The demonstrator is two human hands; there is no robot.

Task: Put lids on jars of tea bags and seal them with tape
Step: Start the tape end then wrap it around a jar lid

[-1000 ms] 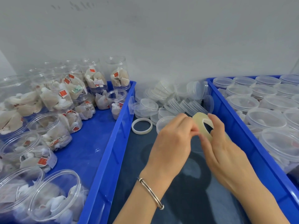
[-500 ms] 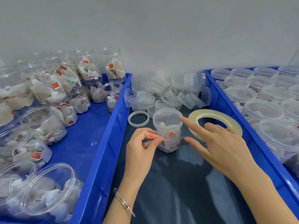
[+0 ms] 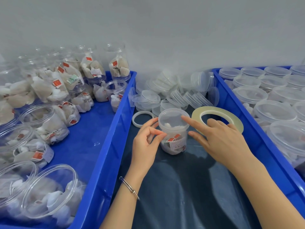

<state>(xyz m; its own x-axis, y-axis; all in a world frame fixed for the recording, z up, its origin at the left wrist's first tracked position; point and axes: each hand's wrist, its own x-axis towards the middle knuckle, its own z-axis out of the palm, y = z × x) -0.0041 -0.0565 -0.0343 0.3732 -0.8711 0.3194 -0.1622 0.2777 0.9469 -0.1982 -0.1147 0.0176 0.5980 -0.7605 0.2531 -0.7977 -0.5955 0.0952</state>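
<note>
Between two blue crates, on the dark cloth-covered counter (image 3: pixel 181 195), stands a small clear jar of tea bags (image 3: pixel 173 141) with its lid (image 3: pixel 172 119) already on. At the jar's left side the left hand (image 3: pixel 145 146) pinches thumb and forefinger together just under the lid's rim; whether a tape end lies between them cannot be told. The right hand (image 3: pixel 221 138) is spread, fingers straight: its forefinger rests on the lid's right edge, the thumb reaches toward the jar's wall, and the other fingers lie over the tape roll (image 3: pixel 217 117), which lies flat just right of the jar. A spent tape core (image 3: pixel 142 119) lies left of the jar, with loose lids (image 3: pixel 173 93) heaped toward the counter's far edge. Open jars fill the left crate (image 3: pixel 102 162); lidded ones fill the right crate (image 3: pixel 257 138).
</note>
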